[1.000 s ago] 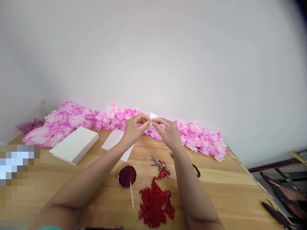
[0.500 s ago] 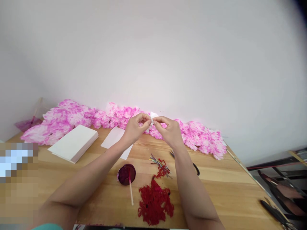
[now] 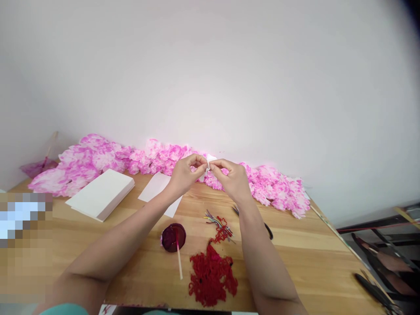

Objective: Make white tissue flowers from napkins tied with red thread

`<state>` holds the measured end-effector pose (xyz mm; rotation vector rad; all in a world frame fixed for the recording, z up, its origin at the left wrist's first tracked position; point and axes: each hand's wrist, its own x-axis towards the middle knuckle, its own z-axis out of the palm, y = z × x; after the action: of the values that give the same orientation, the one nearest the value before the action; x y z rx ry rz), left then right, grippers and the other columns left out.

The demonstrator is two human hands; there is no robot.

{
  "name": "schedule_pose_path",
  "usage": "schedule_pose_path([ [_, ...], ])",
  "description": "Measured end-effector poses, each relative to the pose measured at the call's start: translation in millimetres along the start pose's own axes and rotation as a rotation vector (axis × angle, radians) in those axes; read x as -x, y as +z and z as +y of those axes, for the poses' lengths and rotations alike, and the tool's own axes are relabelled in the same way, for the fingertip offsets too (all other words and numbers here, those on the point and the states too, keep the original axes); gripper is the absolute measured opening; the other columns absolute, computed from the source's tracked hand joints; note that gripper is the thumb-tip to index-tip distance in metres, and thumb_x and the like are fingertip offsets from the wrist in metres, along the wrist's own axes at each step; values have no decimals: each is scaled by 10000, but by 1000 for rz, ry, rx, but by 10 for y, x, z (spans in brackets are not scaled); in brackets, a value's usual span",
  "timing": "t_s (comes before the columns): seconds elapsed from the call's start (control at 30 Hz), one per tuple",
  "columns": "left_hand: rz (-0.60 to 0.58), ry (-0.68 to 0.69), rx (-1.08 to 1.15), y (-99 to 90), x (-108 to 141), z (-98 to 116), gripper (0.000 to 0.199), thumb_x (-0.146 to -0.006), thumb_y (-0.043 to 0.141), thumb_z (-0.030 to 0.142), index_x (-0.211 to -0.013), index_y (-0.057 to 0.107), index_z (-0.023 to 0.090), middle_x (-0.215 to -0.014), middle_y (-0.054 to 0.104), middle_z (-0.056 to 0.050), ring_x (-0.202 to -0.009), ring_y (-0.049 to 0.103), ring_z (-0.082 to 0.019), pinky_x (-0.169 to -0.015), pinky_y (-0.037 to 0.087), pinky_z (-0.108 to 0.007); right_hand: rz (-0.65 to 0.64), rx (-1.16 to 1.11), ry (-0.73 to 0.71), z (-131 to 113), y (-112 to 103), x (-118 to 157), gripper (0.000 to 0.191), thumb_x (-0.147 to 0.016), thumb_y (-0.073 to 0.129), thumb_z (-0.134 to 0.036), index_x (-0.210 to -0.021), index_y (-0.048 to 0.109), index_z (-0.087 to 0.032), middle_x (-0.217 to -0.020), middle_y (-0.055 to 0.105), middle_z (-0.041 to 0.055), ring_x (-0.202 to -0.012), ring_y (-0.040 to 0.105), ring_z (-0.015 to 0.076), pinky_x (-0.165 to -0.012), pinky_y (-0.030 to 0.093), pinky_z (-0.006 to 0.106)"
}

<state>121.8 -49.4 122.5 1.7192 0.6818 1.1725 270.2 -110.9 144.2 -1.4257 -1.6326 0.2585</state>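
Both hands meet above the back of the table, pinching a small gathered piece of white paper (image 3: 211, 157) between them. My left hand (image 3: 187, 173) grips it from the left with thumb and forefinger. From the other side my right hand (image 3: 232, 177) pinches it the same way, the fingertips nearly touching. The paper flares out above the pinch and a strip hangs below. Behind the hands runs a row of pink-and-white paper flowers (image 3: 98, 162). A loose white sheet (image 3: 155, 186) lies beneath my left wrist.
A thick white paper stack (image 3: 103, 192) lies left. In front are a dish of dark purple liquid (image 3: 169, 238) with a brush-like stick (image 3: 179, 262), red yarn (image 3: 213, 280) and several thin coloured strands (image 3: 218, 223). Scissors (image 3: 269, 231) lie partly behind my right forearm. A dark-handled tool (image 3: 372, 288) rests far right.
The hands stay almost in place, with the fingers shifting slightly on the white paper. Its pinched part looks a little narrower. The rest of the table is unchanged.
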Motion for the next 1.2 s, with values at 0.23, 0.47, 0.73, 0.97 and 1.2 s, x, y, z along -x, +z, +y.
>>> schedule_pose_path([
  [0.23,-29,15,15,-6,-8,-7,63,-805,574,212,-787,608,162,-731,620,-5,-696,575,-123,-675,443,-235,-6,-24,27,-5,-15,0,185,-848,567,-289,-861,736,-216,-855,744,5,-815,669,171,-751,497,266],
  [0.47,-46,12,46,-7,-7,-7,64,-812,573,210,-781,595,158,-733,618,-6,-691,583,-115,-681,451,-236,32,0,21,-5,3,-2,152,-827,575,-260,-821,720,-216,-815,736,1,-784,667,169,-734,495,266],
  [0.73,-55,2,128,1,-18,5,83,-812,586,234,-786,586,155,-717,617,-5,-669,587,-112,-671,467,-239,33,-34,21,-21,-20,-4,155,-829,559,-247,-814,708,-205,-786,725,-2,-760,663,163,-720,490,255],
  [0.97,-20,1,38,2,-5,25,57,-794,599,218,-787,599,161,-737,622,-5,-703,585,-123,-681,447,-241,34,44,-10,-33,10,13,158,-840,562,-246,-834,719,-224,-846,748,1,-792,678,173,-740,491,273],
  [1.2,-31,0,25,2,4,24,50,-801,573,206,-779,592,164,-728,615,0,-691,574,-121,-678,446,-242,49,88,-33,-35,28,14,154,-842,562,-244,-816,712,-221,-821,747,3,-765,680,171,-741,490,278],
])
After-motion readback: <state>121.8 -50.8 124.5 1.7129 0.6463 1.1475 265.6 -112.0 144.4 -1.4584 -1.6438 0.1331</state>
